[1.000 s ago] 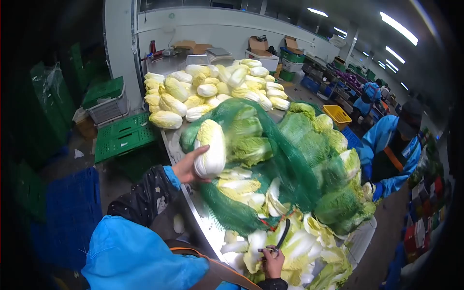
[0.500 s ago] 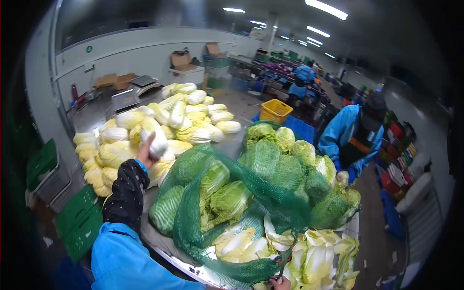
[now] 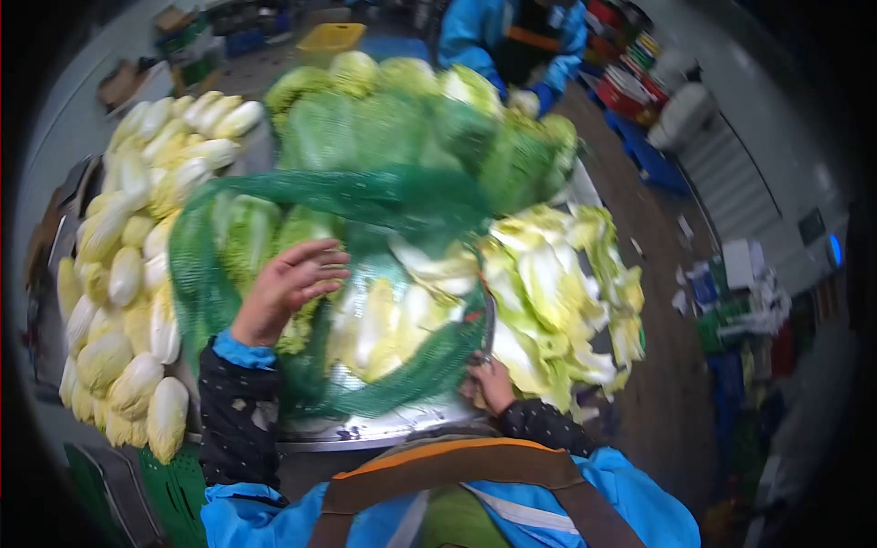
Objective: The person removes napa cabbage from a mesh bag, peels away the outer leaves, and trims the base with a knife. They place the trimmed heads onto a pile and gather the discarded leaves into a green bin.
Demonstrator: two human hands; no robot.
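My left hand [image 3: 294,281] is empty, its fingers stretched out above the cabbages in the green mesh net [image 3: 196,265]. Green leafy napa cabbages [image 3: 251,233] lie just behind and beside it inside the net. With closed fingers, my right hand [image 3: 491,384] grips what looks like a knife [image 3: 490,324], its narrow blade pointing away from me along the net's right edge. Between my hands, pale loose leaves [image 3: 393,329] lie inside the net opening. Trimmed outer cabbage leaves [image 3: 539,301] are heaped right of the knife.
Peeled pale cabbages [image 3: 128,274] are piled on the left. More netted cabbages [image 3: 356,128] stand at the back of the metal table [image 3: 365,429]. Across it is a co-worker in a blue jacket [image 3: 461,41]. A yellow crate [image 3: 331,38] sits behind, and a green crate [image 3: 174,475] is at lower left.
My left hand has let go of the white cabbage at the left pile and come back over the net. My view has tilted down and turned right. The knife stays in my right hand.
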